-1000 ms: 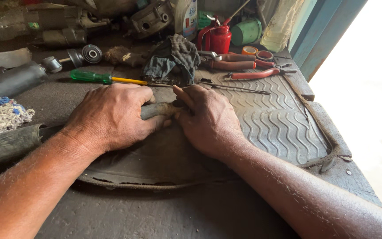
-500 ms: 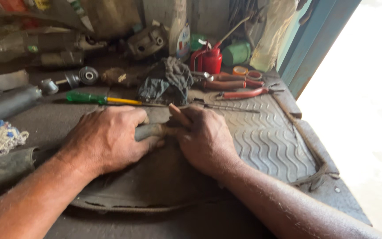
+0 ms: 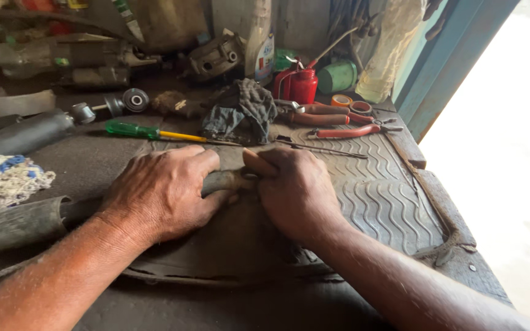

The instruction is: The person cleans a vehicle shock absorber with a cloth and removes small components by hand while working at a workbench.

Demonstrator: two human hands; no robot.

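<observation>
A person's two bare hands work side by side on a dark rubber hose [image 3: 219, 182] lying across a worn, wavy-ribbed rubber mat [image 3: 375, 202] on a grimy table [image 3: 473, 276]. The left hand [image 3: 164, 193] is clenched over the hose, pressing it down onto the mat, seemingly to keep it from rolling. The right hand [image 3: 295, 193] is closed around the hose's end, just right of the left hand and touching it, with a thumb laid along the top; what the fingers do underneath is hidden. The hose runs out to the left, where a thicker dark sleeve [image 3: 16, 224] covers it near the table's edge.

Tools lie at the far side, within reach: a green-handled screwdriver [image 3: 154, 132] with a yellow shaft, a crumpled dark rag [image 3: 240, 113], red-handled pliers [image 3: 345, 130], and a red oil can [image 3: 302, 86] with a long spout. A blue-and-white knitted cloth [image 3: 4, 178] sits at the left. Bright daylight enters from the right.
</observation>
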